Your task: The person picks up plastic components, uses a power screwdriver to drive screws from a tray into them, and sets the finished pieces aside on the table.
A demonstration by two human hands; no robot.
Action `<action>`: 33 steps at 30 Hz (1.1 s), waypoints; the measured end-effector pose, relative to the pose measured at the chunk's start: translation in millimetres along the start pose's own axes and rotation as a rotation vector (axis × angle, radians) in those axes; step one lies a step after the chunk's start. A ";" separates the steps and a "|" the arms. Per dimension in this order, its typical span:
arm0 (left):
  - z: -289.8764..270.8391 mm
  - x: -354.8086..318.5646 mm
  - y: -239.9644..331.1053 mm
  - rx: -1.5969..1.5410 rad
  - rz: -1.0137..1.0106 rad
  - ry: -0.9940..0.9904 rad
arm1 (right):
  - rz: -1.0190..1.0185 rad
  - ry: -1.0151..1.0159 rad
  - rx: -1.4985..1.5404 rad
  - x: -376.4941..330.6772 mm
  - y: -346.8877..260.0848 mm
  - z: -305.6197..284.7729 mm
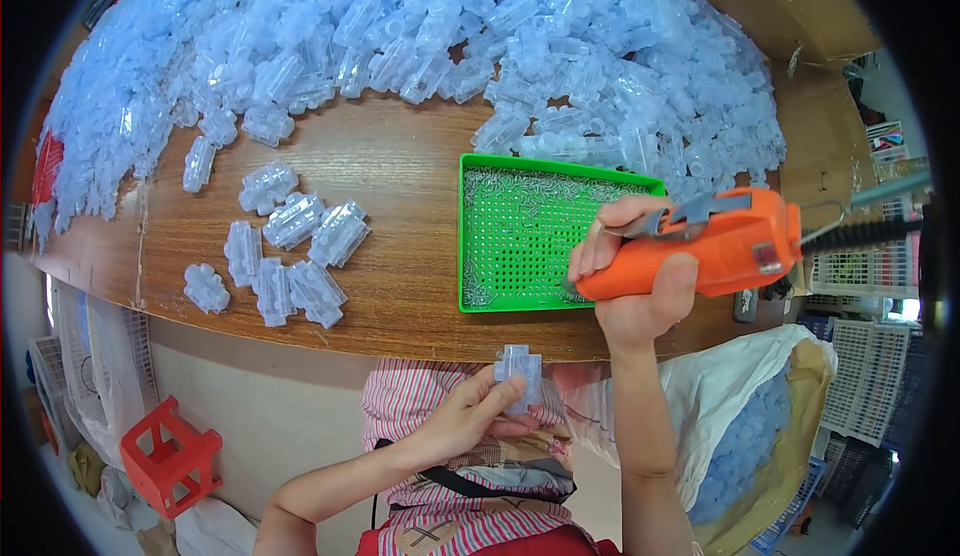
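Note:
My right hand [645,306] is wrapped round an orange electric screwdriver [715,256] with a lever along its top. Its tip points down and left, over the right side of a shallow green perforated tray [463,241]. Small metal screws [525,184] lie in the tray, thickest along its far edge. Near the table's front edge, my left hand [470,411] pinches a clear plastic housing [518,364] between thumb and fingers, low in front of my apron. The screwdriver and the housing are apart. Whether a screw sits on the tip cannot be made out.
A large heap of clear plastic housings [400,31] covers the far part of the wooden table [400,176]. Several loose ones [295,221] lie at the left. A sack [745,446] of such pieces stands at lower right, a red stool [170,456] at lower left. A black cable [865,234] trails right.

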State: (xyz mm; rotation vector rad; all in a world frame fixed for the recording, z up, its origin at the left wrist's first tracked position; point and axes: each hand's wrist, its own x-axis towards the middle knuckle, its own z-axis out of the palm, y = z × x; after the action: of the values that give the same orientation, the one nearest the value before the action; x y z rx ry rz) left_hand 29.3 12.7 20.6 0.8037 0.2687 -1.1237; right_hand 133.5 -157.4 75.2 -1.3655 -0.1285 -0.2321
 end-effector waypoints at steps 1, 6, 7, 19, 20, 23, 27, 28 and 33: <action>0.3 2.6 -0.7 -0.008 -0.002 0.003 | -0.034 0.025 -0.004 -1.9 4.4 1.4; -10.1 10.8 -7.1 0.135 0.098 0.049 | -0.029 0.074 0.004 -7.6 18.3 4.3; -7.5 10.3 -7.5 0.107 0.118 0.065 | -0.035 0.086 0.012 -8.2 20.8 3.8; 2.8 9.3 -11.4 0.163 0.079 0.151 | -0.067 0.046 -0.009 -8.4 26.5 3.9; 1.9 9.0 -11.9 0.159 0.081 0.148 | -0.073 0.033 0.004 -8.2 27.1 5.3; 0.9 9.3 -15.5 0.172 0.055 0.132 | -0.082 0.042 -0.020 -7.3 27.3 9.1; -7.6 17.7 -37.2 0.309 0.205 0.133 | -0.074 0.029 -0.005 -9.1 27.7 6.8; -10.3 18.8 -41.4 0.414 0.280 0.130 | -0.071 0.019 -0.024 -9.2 27.0 7.2; -8.2 15.9 -42.2 0.391 0.281 0.132 | -0.023 0.036 -0.013 -11.9 27.0 2.7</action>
State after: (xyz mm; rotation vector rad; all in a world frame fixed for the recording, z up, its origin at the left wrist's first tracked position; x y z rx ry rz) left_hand 0.7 -0.9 -12.6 1.2248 0.0400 -0.8677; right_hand 128.6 -148.6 47.3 -1.3730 -0.1130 -0.2773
